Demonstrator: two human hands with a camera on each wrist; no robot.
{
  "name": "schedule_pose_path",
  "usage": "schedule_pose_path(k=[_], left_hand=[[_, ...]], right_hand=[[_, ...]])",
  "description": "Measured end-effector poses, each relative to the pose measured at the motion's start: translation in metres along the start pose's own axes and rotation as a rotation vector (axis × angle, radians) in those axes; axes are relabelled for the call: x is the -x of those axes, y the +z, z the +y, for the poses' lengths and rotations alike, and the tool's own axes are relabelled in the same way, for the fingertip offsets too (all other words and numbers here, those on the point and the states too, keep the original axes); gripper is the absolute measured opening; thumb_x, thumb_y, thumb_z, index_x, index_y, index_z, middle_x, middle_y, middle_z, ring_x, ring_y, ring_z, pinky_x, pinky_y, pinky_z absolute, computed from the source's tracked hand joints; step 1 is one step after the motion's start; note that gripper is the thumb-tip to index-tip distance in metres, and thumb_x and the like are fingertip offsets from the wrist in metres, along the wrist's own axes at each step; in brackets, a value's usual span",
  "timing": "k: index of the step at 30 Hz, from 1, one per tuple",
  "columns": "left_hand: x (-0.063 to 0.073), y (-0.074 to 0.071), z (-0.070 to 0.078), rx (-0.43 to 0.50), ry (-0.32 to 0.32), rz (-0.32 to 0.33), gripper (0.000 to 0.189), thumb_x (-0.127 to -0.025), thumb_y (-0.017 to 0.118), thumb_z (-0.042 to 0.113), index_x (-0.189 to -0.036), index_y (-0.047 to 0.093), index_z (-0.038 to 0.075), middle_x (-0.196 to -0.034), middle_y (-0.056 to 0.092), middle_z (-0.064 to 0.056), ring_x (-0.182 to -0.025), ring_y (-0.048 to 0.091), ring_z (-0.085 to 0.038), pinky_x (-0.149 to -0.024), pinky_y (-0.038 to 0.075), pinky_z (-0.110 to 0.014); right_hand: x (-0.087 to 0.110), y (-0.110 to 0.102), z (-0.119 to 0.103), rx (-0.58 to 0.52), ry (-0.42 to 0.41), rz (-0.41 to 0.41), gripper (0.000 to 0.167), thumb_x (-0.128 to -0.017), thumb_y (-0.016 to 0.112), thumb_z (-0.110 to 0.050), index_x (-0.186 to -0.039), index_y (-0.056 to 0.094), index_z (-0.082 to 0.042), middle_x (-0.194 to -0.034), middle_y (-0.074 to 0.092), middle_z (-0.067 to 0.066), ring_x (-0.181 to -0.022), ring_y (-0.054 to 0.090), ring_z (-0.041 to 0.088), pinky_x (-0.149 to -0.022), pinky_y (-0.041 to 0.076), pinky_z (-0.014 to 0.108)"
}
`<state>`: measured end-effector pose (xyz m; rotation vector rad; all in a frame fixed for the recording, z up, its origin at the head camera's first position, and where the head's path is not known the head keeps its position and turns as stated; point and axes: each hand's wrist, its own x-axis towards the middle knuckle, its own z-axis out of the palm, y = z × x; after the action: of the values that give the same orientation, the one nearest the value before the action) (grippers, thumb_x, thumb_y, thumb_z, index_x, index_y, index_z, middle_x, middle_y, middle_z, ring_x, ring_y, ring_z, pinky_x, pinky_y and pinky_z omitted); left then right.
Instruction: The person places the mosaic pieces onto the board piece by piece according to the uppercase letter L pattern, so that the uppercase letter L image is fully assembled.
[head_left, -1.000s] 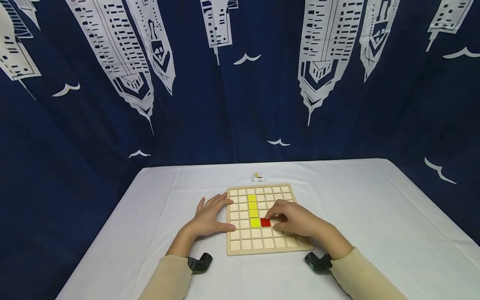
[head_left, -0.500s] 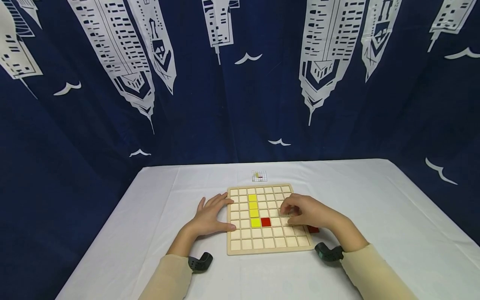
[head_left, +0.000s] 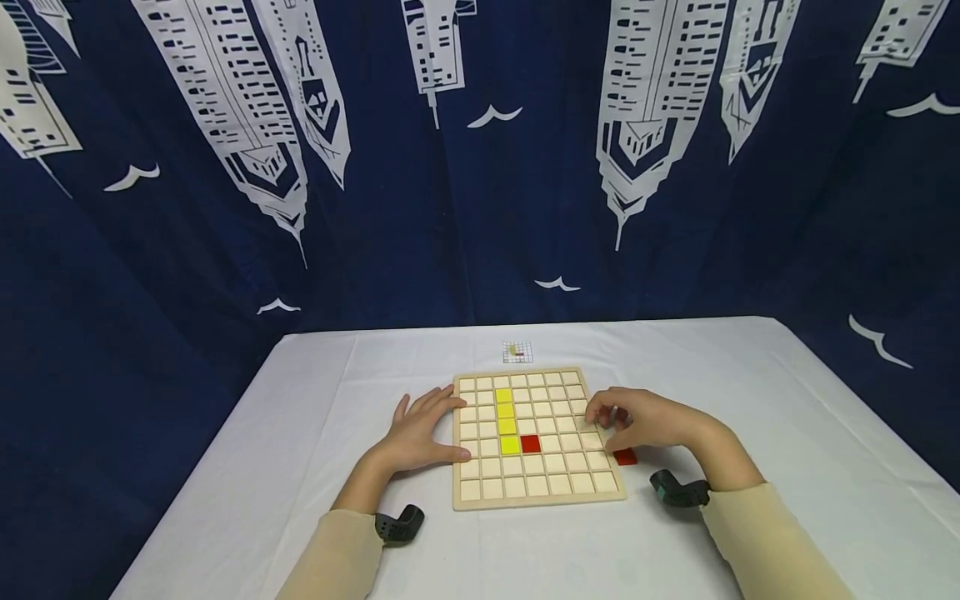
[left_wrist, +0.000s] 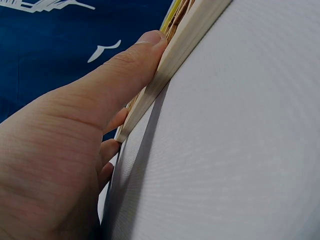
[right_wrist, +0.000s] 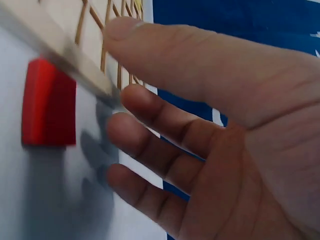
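Note:
A wooden grid board (head_left: 540, 503) lies on the white table. Four-sided yellow tiles (head_left: 506, 412) form a column in its cells, and one red tile (head_left: 530, 444) sits beside the lowest of them. My left hand (head_left: 420, 437) rests at the board's left edge, thumb and fingertips on the rim; the left wrist view shows the thumb (left_wrist: 130, 62) lying on the wooden frame. Over the board's right edge hovers my right hand (head_left: 645, 421), fingers loosely bent with nothing between them. A second red tile (right_wrist: 48, 102) lies on the cloth just outside the right edge, near its thumb.
A small printed card (head_left: 517, 352) with a grid pattern lies behind the board. White cloth covers the table (head_left: 360, 400). At the back hangs a dark blue curtain (head_left: 450, 208) printed with buildings and birds.
My right hand has moved right, from the red tile in the grid to the board's right edge. The loose red tile has come into sight. My left hand stays put.

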<state>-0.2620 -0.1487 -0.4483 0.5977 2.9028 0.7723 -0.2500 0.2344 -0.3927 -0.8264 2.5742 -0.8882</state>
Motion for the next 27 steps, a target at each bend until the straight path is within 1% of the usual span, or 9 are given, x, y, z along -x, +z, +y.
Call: schedule_pose_path(k=[6, 10, 13, 17, 22, 27], left_hand=[[0.0, -0.001, 0.0, -0.003, 0.004, 0.002, 0.085, -0.071, 0.082, 0.058, -0.143, 0.05, 0.027, -0.166, 0.028, 0.001, -0.156, 0.02, -0.029, -0.123, -0.004, -0.064], [0.0, -0.001, 0.0, -0.001, 0.002, -0.001, 0.085, -0.071, 0.083, 0.058, -0.143, 0.05, 0.027, -0.166, 0.028, 0.0, -0.156, 0.02, -0.029, -0.123, -0.005, -0.064], [0.0, -0.001, 0.001, 0.006, 0.0, -0.005, 0.086, -0.071, 0.083, 0.058, -0.144, 0.05, 0.027, -0.166, 0.028, 0.0, -0.156, 0.019, -0.029, -0.123, -0.005, -0.064], [0.0, 0.0, 0.0, 0.008, 0.0, 0.0, 0.086, -0.071, 0.083, 0.058, -0.144, 0.05, 0.027, -0.166, 0.028, 0.0, -0.156, 0.019, -0.029, -0.123, -0.005, -0.064], [0.0, 0.0, 0.0, 0.002, 0.002, 0.001, 0.086, -0.071, 0.083, 0.057, -0.144, 0.05, 0.027, -0.166, 0.028, 0.0, -0.156, 0.019, -0.029, -0.123, -0.005, -0.064], [0.0, 0.0, 0.0, 0.001, 0.007, -0.002, 0.085, -0.071, 0.083, 0.056, -0.144, 0.049, 0.027, -0.166, 0.028, -0.001, -0.156, 0.019, -0.029, -0.123, -0.005, -0.064]], right_hand=[[0.009, -0.007, 0.01, -0.05, 0.03, -0.066, 0.038, -0.077, 0.077, -0.005, -0.111, 0.063, -0.013, -0.099, 0.059, 0.009, -0.074, 0.052, 0.013, -0.065, 0.044, 0.021], [0.011, -0.008, 0.014, -0.079, 0.05, -0.104, 0.038, -0.077, 0.078, -0.003, -0.11, 0.063, -0.014, -0.098, 0.058, 0.01, -0.072, 0.051, 0.012, -0.063, 0.044, 0.021], [0.013, -0.008, 0.015, -0.086, 0.065, -0.124, 0.038, -0.076, 0.08, -0.004, -0.108, 0.063, -0.014, -0.096, 0.058, 0.009, -0.07, 0.049, 0.011, -0.061, 0.041, 0.02], [0.013, -0.007, 0.016, -0.08, 0.088, -0.126, 0.039, -0.073, 0.08, -0.003, -0.106, 0.063, -0.015, -0.092, 0.055, 0.008, -0.069, 0.045, 0.011, -0.059, 0.038, 0.02], [0.012, -0.005, 0.018, -0.076, 0.105, -0.122, 0.041, -0.072, 0.081, -0.002, -0.106, 0.062, -0.014, -0.089, 0.052, 0.007, -0.069, 0.044, 0.012, -0.058, 0.036, 0.02], [0.011, -0.003, 0.022, -0.05, 0.091, -0.103, 0.038, -0.073, 0.08, -0.003, -0.104, 0.062, -0.015, -0.087, 0.052, 0.005, -0.068, 0.044, 0.011, -0.059, 0.037, 0.02]])
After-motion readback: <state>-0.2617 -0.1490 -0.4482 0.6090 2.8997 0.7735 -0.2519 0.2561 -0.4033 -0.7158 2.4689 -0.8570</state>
